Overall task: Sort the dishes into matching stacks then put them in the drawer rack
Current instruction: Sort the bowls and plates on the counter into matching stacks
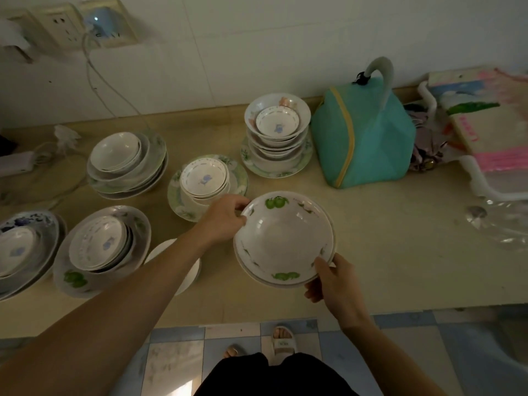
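A white plate with green fruit prints (pixel 284 238) lies on top of a matching plate at the counter's front middle. My left hand (pixel 225 217) pinches its far-left rim and my right hand (pixel 333 278) grips its near-right rim. Mixed stacks stand around it: small blue-print bowls on a green-rimmed plate (pixel 207 184), a tall stack of bowls (pixel 277 132) at the back, a stack of plates and a bowl (pixel 125 164) at the left, a large plate holding bowls (pixel 100 248) at the front left, and a blue-patterned stack (pixel 23 250) at the far left edge.
A teal zip bag (pixel 363 138) stands right of the tall stack. A white bowl (pixel 183 270) sits partly under my left forearm. Clear plastic (pixel 503 224) and a white tray with packets (pixel 485 138) fill the right end. Cables and a charger (pixel 17 164) lie at the left.
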The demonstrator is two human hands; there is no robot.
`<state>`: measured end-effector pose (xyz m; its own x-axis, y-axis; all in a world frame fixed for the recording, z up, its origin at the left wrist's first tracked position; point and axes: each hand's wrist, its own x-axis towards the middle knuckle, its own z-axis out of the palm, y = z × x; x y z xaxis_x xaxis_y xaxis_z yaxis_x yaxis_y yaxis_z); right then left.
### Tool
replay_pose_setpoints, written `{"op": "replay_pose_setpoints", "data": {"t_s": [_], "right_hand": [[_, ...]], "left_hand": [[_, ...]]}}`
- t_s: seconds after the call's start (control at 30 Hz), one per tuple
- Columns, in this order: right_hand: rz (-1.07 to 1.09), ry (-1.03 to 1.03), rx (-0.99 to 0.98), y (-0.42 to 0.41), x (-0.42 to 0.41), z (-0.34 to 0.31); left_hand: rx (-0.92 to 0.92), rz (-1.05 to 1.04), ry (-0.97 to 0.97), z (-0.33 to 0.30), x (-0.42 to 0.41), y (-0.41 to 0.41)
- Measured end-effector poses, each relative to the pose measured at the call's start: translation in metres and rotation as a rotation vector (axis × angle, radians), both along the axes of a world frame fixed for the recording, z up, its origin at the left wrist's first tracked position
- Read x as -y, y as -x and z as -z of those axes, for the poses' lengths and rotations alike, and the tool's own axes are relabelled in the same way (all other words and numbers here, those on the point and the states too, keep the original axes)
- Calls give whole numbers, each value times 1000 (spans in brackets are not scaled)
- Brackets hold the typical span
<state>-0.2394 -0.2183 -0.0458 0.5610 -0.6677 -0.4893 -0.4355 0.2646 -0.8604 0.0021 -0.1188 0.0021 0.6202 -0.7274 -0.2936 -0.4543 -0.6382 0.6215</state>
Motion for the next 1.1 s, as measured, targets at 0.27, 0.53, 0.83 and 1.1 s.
{"op": "replay_pose_setpoints", "data": {"t_s": [0.27, 0.53, 0.83, 1.1], "right_hand": [[204, 132, -40, 28, 55, 2], [258, 153, -60, 31, 71, 1], [228, 557, -285, 24, 77, -35], [-276, 634, 85, -65, 11, -62]], "left_hand": [[-55, 69, 116, 9, 84, 23], [-83, 45, 143, 17, 107, 24], [-198, -64, 223, -15, 63, -6], [-137, -394, 428, -44, -72, -20]]}}
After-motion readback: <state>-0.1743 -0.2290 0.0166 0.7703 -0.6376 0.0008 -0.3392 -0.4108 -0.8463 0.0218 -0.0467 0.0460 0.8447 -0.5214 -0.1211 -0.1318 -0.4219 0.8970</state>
